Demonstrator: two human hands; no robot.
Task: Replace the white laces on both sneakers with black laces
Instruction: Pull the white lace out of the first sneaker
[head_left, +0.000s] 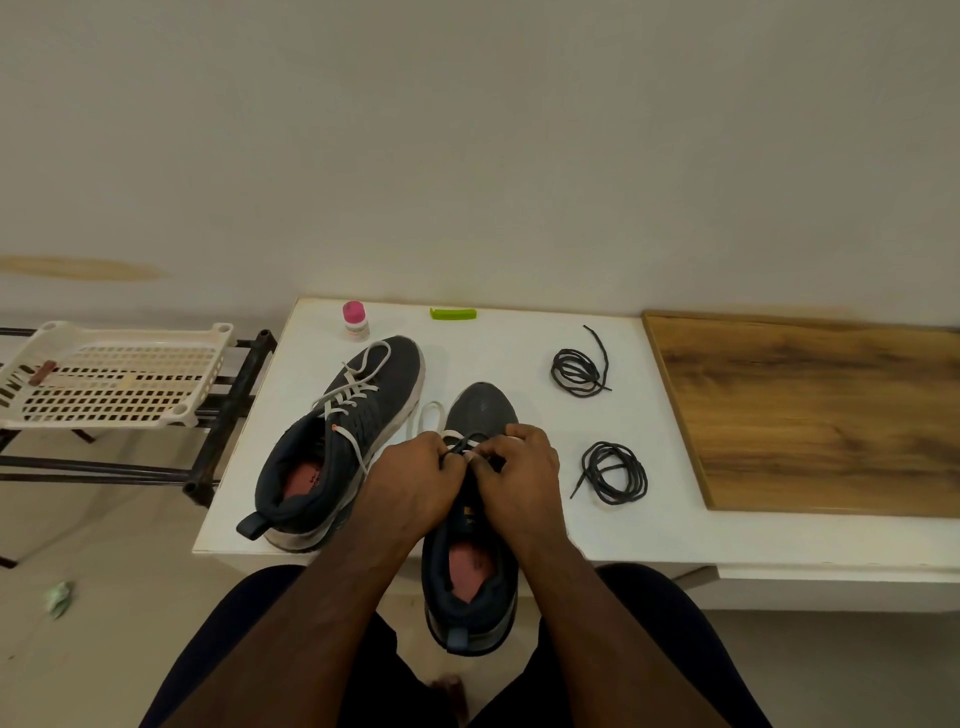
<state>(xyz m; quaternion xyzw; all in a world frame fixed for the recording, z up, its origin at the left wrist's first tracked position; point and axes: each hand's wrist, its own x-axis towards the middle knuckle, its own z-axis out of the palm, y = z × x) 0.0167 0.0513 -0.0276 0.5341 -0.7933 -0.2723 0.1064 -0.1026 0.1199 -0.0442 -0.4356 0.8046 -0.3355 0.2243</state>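
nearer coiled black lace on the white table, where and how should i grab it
Pinch the nearer coiled black lace at its straight free tail, which sticks out at the coil's lower left. Come from above on that side. Probably a right hand job, since the coil lies just right of it on the white table.

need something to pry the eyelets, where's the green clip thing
In the head view, the green clip lies at the far edge of the white table by the wall, right of the pink-capped bottle.
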